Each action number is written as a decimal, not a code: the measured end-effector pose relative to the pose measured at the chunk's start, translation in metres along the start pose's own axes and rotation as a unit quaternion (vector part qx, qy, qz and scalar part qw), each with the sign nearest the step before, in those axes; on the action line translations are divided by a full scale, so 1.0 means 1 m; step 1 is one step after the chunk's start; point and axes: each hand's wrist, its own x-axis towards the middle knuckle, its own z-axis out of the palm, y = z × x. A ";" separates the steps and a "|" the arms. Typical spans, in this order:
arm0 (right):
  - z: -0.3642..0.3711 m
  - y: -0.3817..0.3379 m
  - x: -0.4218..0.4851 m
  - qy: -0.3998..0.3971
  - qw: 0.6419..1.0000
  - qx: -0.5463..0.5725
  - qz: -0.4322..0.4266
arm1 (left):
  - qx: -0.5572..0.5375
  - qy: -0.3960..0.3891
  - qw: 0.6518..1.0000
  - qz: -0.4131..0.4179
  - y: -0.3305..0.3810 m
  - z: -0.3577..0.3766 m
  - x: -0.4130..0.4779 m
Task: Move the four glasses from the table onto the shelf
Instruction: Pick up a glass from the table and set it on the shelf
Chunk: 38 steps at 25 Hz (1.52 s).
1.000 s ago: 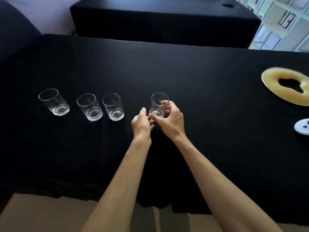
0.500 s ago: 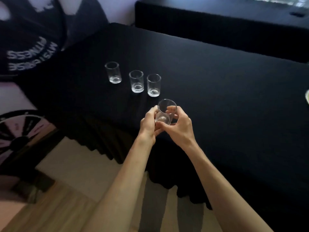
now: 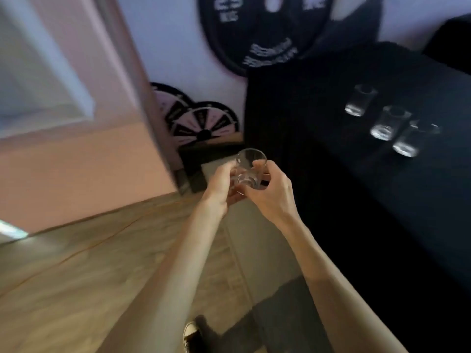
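the tabletop (image 3: 318,103) is covered in plain black cloth. on it, three clear, colourless glasses (image 3: 382,123) catch pale white glints at their bases. left of the tabletop, a fourth glass (image 3: 248,171) is equally clear. beyond the tabletop's far corner a black weight plate (image 3: 254,34) carries white lettering; left of the tabletop, smaller plates (image 3: 204,123) show black with pale pink segments. the floor (image 3: 76,276) is light brown wood-grain, the wall (image 3: 63,161) peach-pink. a shoe (image 3: 191,335) is dark with a white toe.

Three glasses (image 3: 382,121) (motion-blurred) smear together; weight plate (image 3: 262,29) is cut off above.
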 end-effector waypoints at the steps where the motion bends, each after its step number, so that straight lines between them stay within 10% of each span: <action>1: 0.030 -0.017 -0.002 -0.028 0.999 0.001 -0.024 | -0.023 0.033 0.999 0.010 0.008 -0.036 -0.007; 18: 0.547 -0.328 -0.138 -0.384 0.900 0.100 -0.182 | -0.215 0.350 0.905 0.111 0.109 -0.621 -0.183; 38: 0.932 -0.541 0.080 -0.377 0.879 0.160 -0.245 | -0.172 0.399 0.878 0.202 0.389 -0.950 -0.010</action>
